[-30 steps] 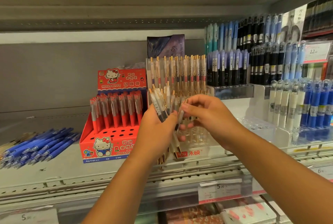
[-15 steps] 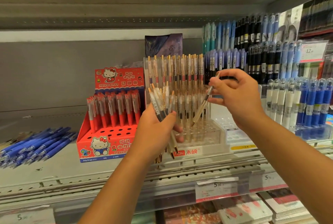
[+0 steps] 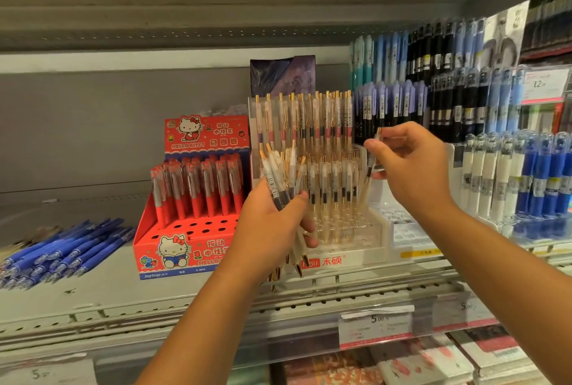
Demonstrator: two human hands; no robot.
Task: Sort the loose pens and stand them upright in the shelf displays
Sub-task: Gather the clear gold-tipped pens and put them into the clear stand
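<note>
My left hand grips a bundle of clear pens with gold clips, tips down, in front of the clear tiered pen display. That display holds rows of the same gold-clip pens standing upright. My right hand pinches a single clear pen upright over the display's right side, its tip near the middle row. The pen's lower part blends with the pens behind it.
A red Hello Kitty box with red pens stands to the left, its front holes bare. Loose blue pens lie flat on the shelf at far left. Blue, black and white pens fill racks at right. A price rail lines the shelf edge.
My right hand drew one pen out of the bundle, lifted it to the right, and now holds it more upright over the clear display. My left hand has stayed put.
</note>
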